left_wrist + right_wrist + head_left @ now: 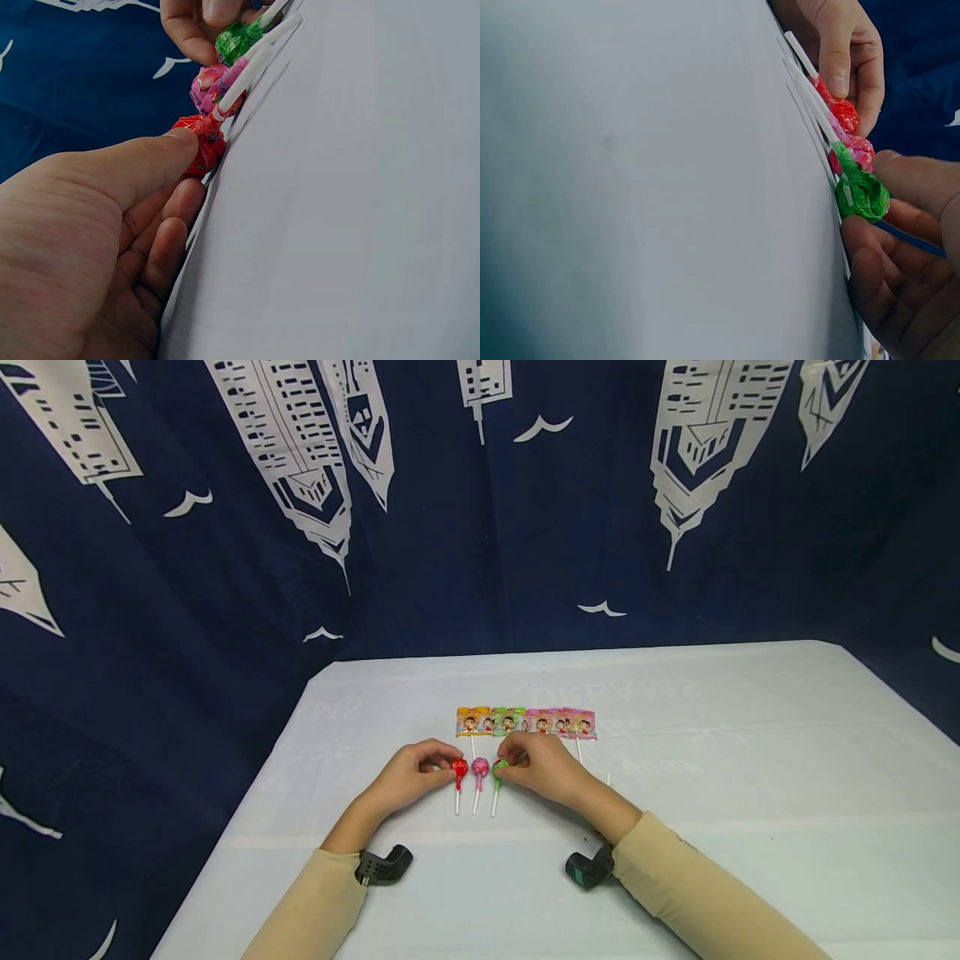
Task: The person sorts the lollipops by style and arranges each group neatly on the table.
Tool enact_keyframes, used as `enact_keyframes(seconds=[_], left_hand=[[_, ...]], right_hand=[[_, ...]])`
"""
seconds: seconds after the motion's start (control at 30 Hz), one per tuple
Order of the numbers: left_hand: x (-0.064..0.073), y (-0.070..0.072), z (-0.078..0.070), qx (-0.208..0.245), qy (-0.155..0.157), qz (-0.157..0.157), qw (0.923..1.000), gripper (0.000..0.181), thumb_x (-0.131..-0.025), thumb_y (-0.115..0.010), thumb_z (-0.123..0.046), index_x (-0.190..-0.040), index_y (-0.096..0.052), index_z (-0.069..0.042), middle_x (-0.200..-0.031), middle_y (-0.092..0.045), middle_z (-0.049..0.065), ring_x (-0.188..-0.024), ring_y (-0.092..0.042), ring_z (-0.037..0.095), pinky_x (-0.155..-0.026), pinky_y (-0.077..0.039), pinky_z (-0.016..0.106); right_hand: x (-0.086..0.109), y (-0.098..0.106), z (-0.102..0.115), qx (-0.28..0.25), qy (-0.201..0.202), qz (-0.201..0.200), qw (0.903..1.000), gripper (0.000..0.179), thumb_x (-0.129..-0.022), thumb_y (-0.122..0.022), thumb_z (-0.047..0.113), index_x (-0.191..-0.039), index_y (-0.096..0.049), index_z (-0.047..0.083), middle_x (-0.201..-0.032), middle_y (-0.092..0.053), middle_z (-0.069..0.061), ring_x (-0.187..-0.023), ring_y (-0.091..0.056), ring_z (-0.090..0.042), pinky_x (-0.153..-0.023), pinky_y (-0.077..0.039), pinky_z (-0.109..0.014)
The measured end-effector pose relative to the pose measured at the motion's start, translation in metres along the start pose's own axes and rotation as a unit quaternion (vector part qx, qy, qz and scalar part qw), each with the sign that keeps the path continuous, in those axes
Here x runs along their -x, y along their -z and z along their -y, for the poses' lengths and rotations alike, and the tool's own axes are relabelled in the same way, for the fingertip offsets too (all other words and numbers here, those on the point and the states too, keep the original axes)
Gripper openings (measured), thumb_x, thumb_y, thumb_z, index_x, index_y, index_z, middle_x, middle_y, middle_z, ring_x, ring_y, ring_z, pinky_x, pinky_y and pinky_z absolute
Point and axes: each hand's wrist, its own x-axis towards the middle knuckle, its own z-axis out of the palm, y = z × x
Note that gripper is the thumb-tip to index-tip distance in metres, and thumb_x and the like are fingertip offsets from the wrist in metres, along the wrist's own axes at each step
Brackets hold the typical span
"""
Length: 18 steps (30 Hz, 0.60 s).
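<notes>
In the head view three wrapped lollipops stand side by side on the white table, sticks toward me. My left hand (412, 777) pinches the round head of the red lollipop (206, 154) between thumb and fingers. On the other side, my right hand (547, 768) has thumb and fingers about the head of the green lollipop (862, 196). Between them lies the pink lollipop (480, 767), which neither hand holds. Its head sits close against the green one in the right wrist view. All three white sticks point the same way.
Behind the hands runs a row of flat printed candy packets: an orange packet (472, 722), a green packet (509, 720) and pink packets (558, 722), some with white sticks. A white stick (608, 779) shows beside my right forearm, partly hidden. A dark blue patterned cloth (487, 568) hangs behind the table.
</notes>
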Motion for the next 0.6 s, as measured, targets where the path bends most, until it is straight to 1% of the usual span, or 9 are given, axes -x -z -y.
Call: enact_keyframes(seconds=[0.17,0.4,0.5,0.6], left_hand=[[0.000,0.000,-0.001,0.001,0.008,-0.002,1.0000,0.024,-0.089,-0.075,-0.017,-0.113,-0.073,-0.016,-0.096,-0.071,0.005,-0.077,-0.058,0.014,-0.067,-0.047,0.021],[-0.001,-0.001,0.002,0.002,0.013,0.000,0.9999,0.024,-0.089,-0.075,-0.018,-0.112,-0.073,-0.016,-0.097,-0.070,0.006,-0.077,-0.057,0.015,-0.066,-0.046,0.021],[-0.001,-0.001,0.003,0.003,0.012,-0.001,0.9999,0.024,-0.089,-0.075,-0.019,-0.113,-0.073,-0.016,-0.097,-0.070,0.006,-0.076,-0.056,0.014,-0.066,-0.046,0.021],[-0.001,-0.001,0.003,0.001,0.010,-0.002,0.9999,0.024,-0.089,-0.075,-0.019,-0.113,-0.073,-0.016,-0.096,-0.070,0.006,-0.076,-0.057,0.014,-0.066,-0.046,0.021]], right_hand=[[0.002,0.001,0.000,-0.003,-0.002,0.000,1.0000,0.019,-0.088,-0.077,0.022,-0.101,-0.070,0.011,-0.090,-0.070,0.001,-0.080,-0.061,-0.007,-0.074,-0.052,-0.026],[0.005,0.003,0.002,-0.003,-0.004,-0.003,1.0000,0.017,-0.090,-0.073,0.019,-0.103,-0.070,0.010,-0.092,-0.070,0.000,-0.078,-0.060,-0.009,-0.074,-0.051,-0.028],[0.008,0.005,0.003,0.009,0.001,-0.010,0.9999,0.018,-0.090,-0.072,0.018,-0.106,-0.070,0.010,-0.097,-0.069,-0.001,-0.081,-0.061,-0.010,-0.076,-0.052,-0.029],[0.013,0.009,0.004,0.011,0.003,-0.014,0.9998,0.022,-0.091,-0.070,0.018,-0.111,-0.069,0.008,-0.104,-0.068,-0.005,-0.084,-0.061,-0.011,-0.078,-0.052,-0.030]])
